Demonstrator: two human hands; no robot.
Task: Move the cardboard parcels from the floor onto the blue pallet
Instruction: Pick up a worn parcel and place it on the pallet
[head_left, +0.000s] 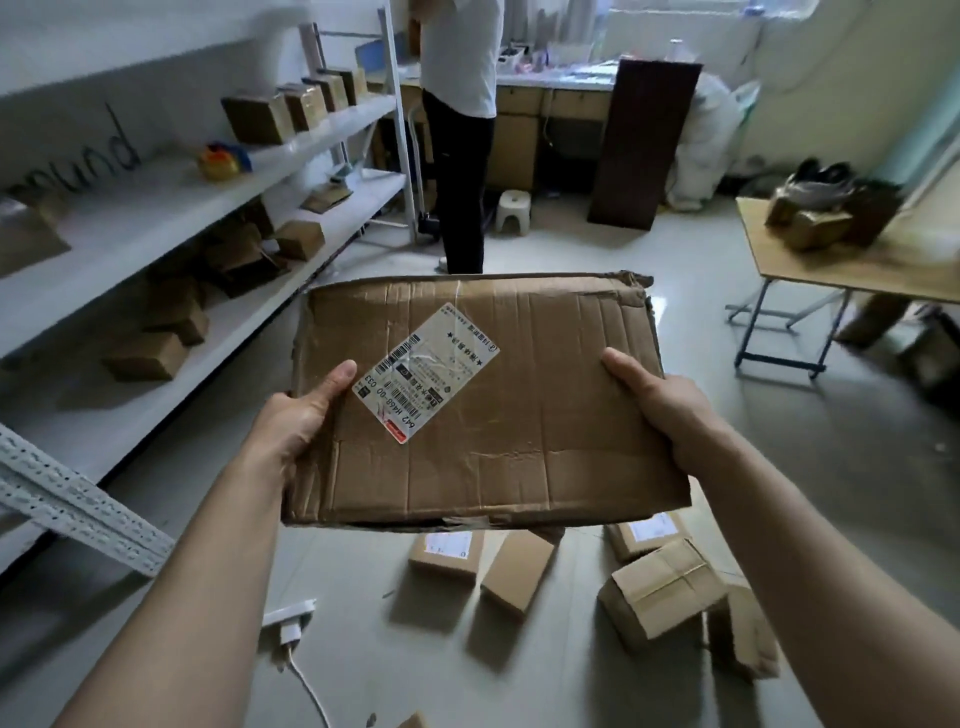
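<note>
Head view: left grip (305, 415), right grip (667, 410) hold parcel (519, 426) crosswise.

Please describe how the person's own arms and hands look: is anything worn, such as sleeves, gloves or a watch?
Both arms are bare as far as the picture shows: no sleeve covers the left forearm or the right forearm. The left hand and the right hand wear no gloves. No watch, bracelet or ring is visible on what shows.
</note>
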